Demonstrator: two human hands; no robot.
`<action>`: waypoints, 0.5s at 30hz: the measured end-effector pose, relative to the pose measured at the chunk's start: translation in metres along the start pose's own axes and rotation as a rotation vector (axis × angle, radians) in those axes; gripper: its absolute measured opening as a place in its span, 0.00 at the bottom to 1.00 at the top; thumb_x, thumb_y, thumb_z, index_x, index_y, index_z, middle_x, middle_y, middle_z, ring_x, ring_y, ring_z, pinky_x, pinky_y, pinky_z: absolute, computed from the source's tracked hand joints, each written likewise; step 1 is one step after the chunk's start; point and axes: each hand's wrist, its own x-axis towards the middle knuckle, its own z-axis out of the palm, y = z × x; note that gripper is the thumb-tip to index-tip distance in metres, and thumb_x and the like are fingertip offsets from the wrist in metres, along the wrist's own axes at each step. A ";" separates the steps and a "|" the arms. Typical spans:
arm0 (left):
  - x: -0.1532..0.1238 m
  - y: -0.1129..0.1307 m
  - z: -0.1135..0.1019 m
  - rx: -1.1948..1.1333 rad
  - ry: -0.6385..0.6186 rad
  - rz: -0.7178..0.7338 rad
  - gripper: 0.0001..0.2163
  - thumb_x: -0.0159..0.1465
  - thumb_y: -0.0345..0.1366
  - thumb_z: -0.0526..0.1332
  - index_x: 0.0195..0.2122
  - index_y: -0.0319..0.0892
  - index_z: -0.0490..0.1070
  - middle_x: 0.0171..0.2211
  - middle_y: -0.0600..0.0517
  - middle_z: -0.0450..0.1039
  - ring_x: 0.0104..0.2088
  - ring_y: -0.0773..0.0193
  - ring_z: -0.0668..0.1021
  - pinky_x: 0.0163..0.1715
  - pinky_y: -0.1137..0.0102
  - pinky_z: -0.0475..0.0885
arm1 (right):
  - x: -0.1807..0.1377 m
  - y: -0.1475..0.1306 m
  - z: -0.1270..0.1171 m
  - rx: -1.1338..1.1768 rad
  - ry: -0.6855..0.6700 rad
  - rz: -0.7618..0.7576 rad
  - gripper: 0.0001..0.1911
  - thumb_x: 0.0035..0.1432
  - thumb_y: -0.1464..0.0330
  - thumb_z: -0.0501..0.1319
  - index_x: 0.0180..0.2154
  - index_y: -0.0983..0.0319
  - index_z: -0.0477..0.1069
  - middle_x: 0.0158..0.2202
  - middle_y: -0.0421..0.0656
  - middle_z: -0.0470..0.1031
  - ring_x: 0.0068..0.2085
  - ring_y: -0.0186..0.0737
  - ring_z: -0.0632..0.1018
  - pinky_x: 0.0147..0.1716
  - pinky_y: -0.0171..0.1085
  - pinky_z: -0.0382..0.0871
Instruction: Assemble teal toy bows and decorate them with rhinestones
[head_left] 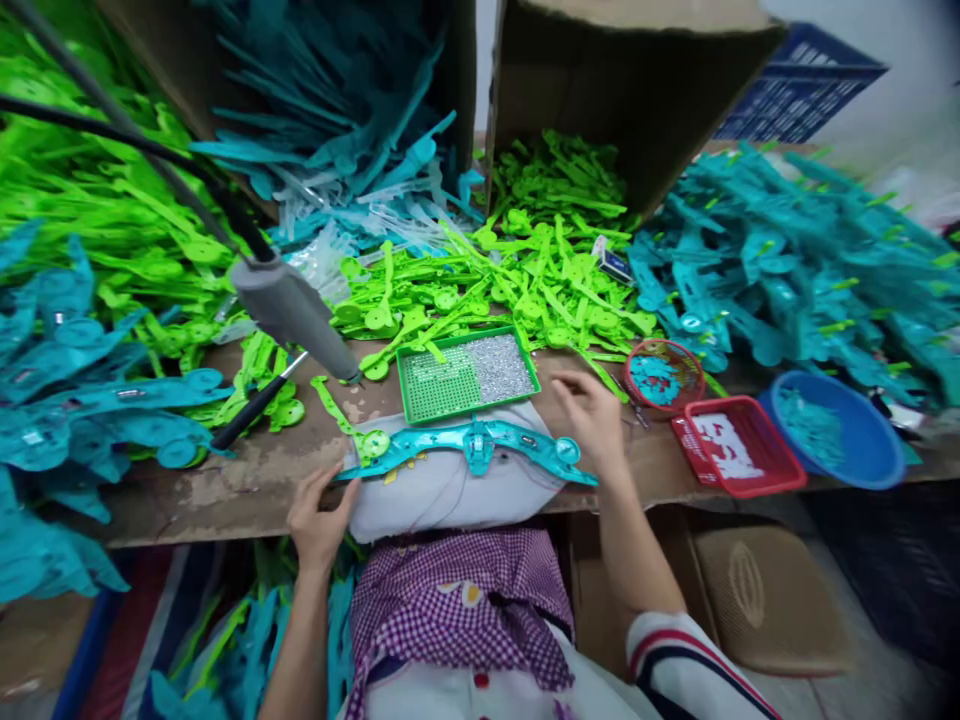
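Note:
A teal bow-shaped plastic part [442,438] lies across a pale cloth pad [457,500] in front of me. My left hand [322,515] has its thumb and fingers around the part's left end. A lime-green plastic arm [371,443] with a round end rests at that same end. Over the right end, my right hand [596,415] hovers with fingers curled together; anything between the fingertips is too small to make out. Just beyond the part sits a green tray [409,408], with small silver metal pieces [502,368] in its right half.
A grey electric screwdriver [292,305] hangs at left, near a black-handled tool [259,400]. Lime-green parts [555,275] and teal parts [795,250] are heaped behind. To the right stand a red round basket [697,385], a red tray [787,480] and a blue bowl [877,440].

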 end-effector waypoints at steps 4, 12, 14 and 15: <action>-0.003 -0.003 0.002 0.042 0.114 -0.033 0.23 0.60 0.49 0.65 0.51 0.40 0.73 0.41 0.44 0.72 0.48 0.49 0.76 0.50 0.53 0.75 | 0.047 0.059 -0.020 -0.367 0.037 -0.011 0.26 0.65 0.52 0.56 0.50 0.67 0.74 0.50 0.59 0.78 0.51 0.55 0.77 0.54 0.55 0.67; -0.007 -0.004 0.004 0.077 0.171 -0.133 0.24 0.60 0.48 0.62 0.53 0.38 0.69 0.47 0.43 0.67 0.45 0.52 0.77 0.47 0.55 0.77 | 0.109 0.082 0.014 -0.539 0.021 0.046 0.34 0.63 0.48 0.57 0.56 0.71 0.68 0.48 0.61 0.78 0.52 0.59 0.76 0.56 0.61 0.59; -0.007 -0.004 0.004 0.080 0.166 -0.128 0.24 0.60 0.48 0.62 0.53 0.38 0.70 0.47 0.43 0.66 0.44 0.53 0.77 0.46 0.56 0.77 | 0.105 0.078 -0.004 -0.488 0.062 0.042 0.34 0.60 0.46 0.59 0.53 0.69 0.70 0.45 0.58 0.79 0.49 0.57 0.77 0.53 0.59 0.63; -0.007 -0.003 0.005 0.083 0.169 -0.122 0.23 0.60 0.48 0.62 0.52 0.38 0.70 0.47 0.43 0.66 0.44 0.54 0.77 0.46 0.57 0.78 | 0.096 0.075 -0.016 -0.452 0.069 0.043 0.35 0.58 0.45 0.60 0.52 0.68 0.70 0.44 0.56 0.79 0.47 0.56 0.78 0.51 0.57 0.66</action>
